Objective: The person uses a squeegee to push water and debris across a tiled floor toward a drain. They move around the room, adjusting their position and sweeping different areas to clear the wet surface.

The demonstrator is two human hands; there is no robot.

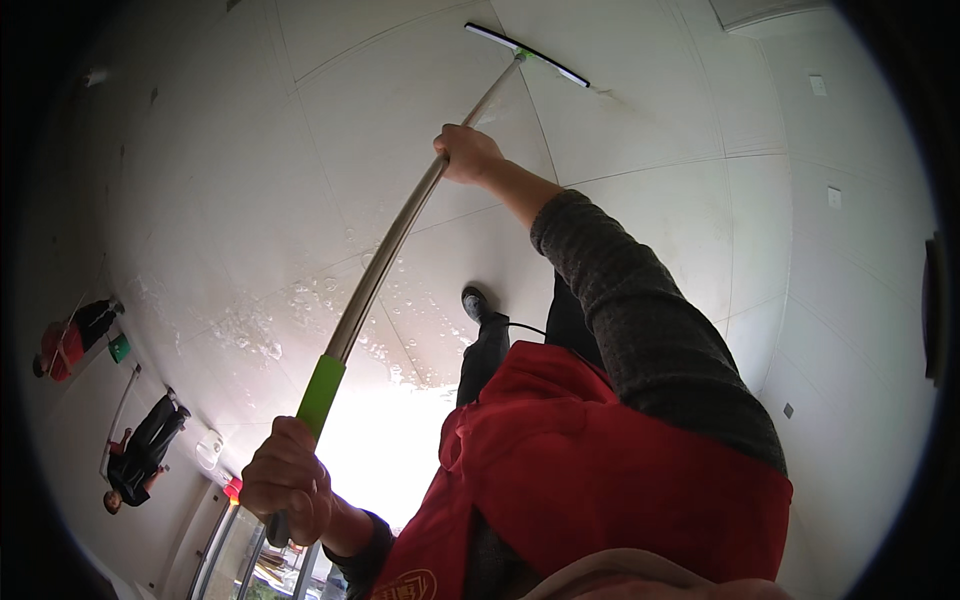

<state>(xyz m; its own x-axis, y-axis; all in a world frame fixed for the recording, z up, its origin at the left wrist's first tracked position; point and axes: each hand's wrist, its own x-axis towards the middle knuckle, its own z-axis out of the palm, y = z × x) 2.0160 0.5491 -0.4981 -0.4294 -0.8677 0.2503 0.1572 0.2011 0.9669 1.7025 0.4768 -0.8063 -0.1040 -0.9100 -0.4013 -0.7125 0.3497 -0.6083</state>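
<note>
A floor squeegee (386, 255) with a metal pole slants across the view. My left hand (289, 480) is wrapped around its lower end, by the green grip sleeve (321, 391). Farther up, my right hand (471, 154) grasps the bare metal part of the pole. At the far end, the long black-edged blade (555, 66) rests on the pale tiled floor (420, 67). A small brownish wet streak (609, 94) lies just off the blade's right tip. Water with suds (247, 330) is spread over the floor to the left of the pole.
Two people (64, 341) (142, 450) stand at the far left, near a green bucket (118, 348). A white bucket (210, 448) and a red bucket (233, 490) are near a glass door (255, 562). A wall with sockets (834, 197) runs along the right; my shoe (474, 302) is on the floor.
</note>
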